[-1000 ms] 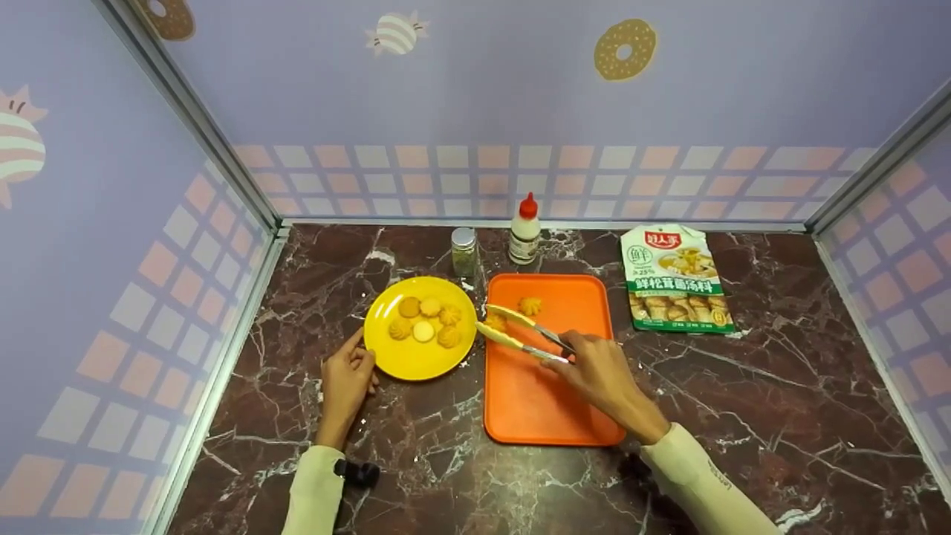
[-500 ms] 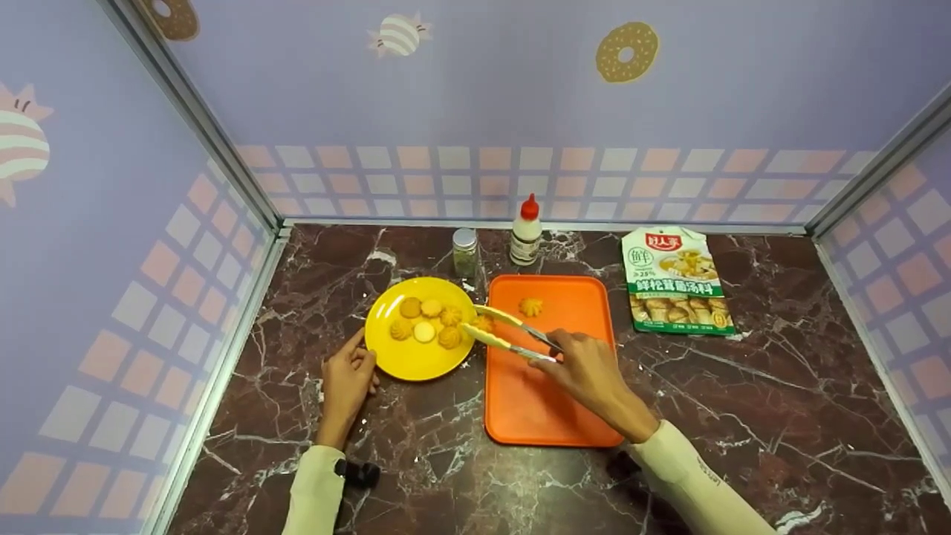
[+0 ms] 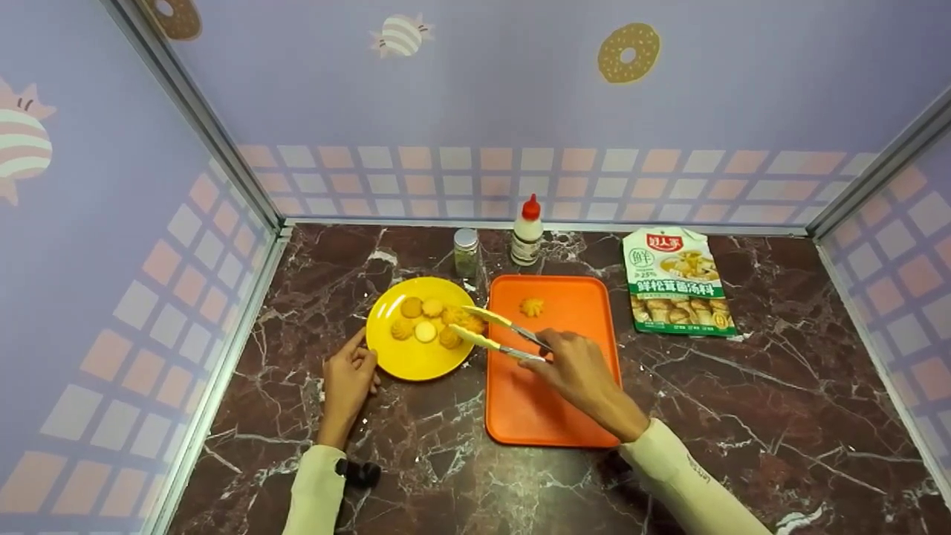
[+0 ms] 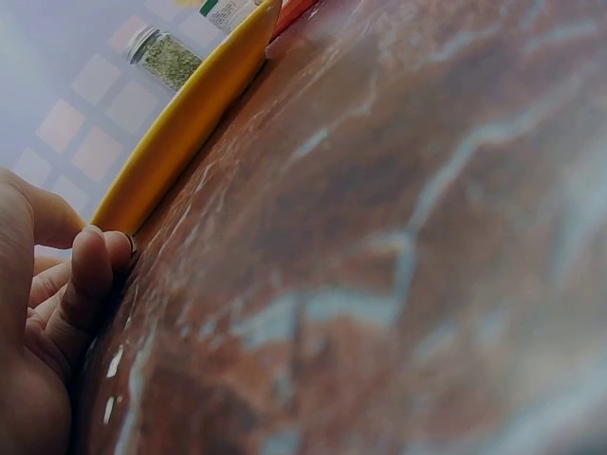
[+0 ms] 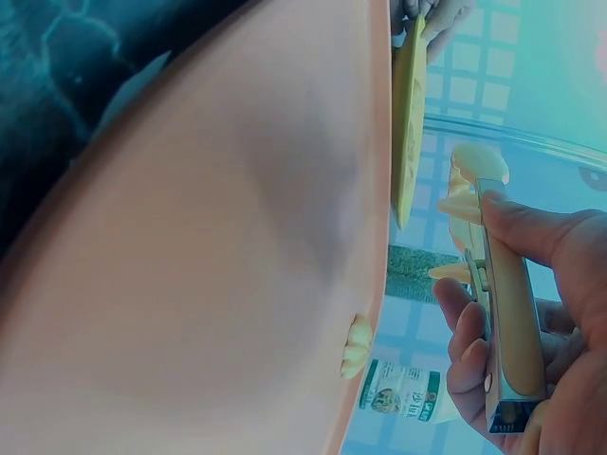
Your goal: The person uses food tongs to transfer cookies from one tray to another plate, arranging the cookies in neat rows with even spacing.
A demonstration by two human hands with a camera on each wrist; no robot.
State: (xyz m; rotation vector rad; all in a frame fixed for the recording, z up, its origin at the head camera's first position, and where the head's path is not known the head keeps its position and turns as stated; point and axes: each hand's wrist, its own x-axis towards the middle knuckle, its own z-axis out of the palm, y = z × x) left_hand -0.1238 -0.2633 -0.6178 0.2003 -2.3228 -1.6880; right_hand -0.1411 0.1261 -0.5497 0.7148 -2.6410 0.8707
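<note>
A yellow plate [image 3: 416,364] with several cookies [image 3: 425,331] lies on the marble-patterned table. My left hand [image 3: 348,379] pinches its left rim between thumb and fingers, as the left wrist view also shows. My right hand [image 3: 583,375] grips yellow-tipped tongs [image 3: 483,341], whose tips reach over the plate's right side. Between the tips is a ridged cookie [image 3: 473,321], partly hidden by the tongs and overlapping the plated cookies in the head view. One piped cookie [image 3: 531,307] lies near the far end of the orange tray [image 3: 550,416], under the tongs' right side.
Behind the plate stands a small glass jar [image 3: 466,256] of green flakes with a silver lid. A white squeeze bottle [image 3: 526,241] with a red cap is behind the tray. At the right lies a green and white food pouch [image 3: 680,286]. Walls bound the table's back and sides.
My right hand has moved left, carrying the cookie in the tongs from the tray to over the plate's right side. The left hand has stayed at the rim.
</note>
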